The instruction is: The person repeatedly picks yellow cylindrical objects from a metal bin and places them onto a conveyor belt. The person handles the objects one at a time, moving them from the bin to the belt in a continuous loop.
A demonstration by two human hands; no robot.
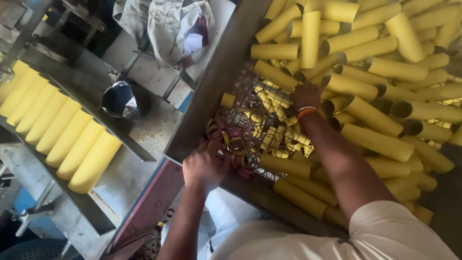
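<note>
A wire-mesh bin (250, 98) holds a heap of yellow cardboard tubes (375, 118). My left hand (206, 166) rests at the bin's near left corner, fingers curled into a cluster of thin pink and yellow rings (236, 139) lying on the mesh. My right hand (307, 96), with an orange and white band on its wrist, reaches further in and presses down among the tubes; its fingers are hidden between them. Whether it grips a tube I cannot tell.
A metal frame (211, 82) borders the bin on the left. Left of it, a sloping metal rack (91, 212) carries a row of yellow tubes (62, 130). A shiny metal bowl (119, 99) and bundled cloth (168, 26) lie beyond.
</note>
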